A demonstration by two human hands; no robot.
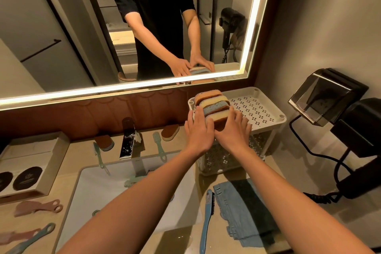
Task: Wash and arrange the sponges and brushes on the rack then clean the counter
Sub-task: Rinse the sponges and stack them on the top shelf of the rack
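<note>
Lit-edged wall mirror (pixel 61 27) over beige stone counter (pixel 68 156), white sink (pixel 92 187) inset; on the white perforated plastic rack (pixel 259 109), my left hand (pixel 198 130) and right hand (pixel 233 128), fingers extended, press the row of orange, yellow and blue sponges (pixel 214 103) between them.

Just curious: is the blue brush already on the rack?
No, the blue brush lies on the counter beside the cloth.

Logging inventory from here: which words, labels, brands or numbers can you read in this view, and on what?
No text is readable.
Dark oval packets, far left: a pale emblem, too blurred to read.
Blue brush by the sink: a small label on the handle, too small to read.
</note>
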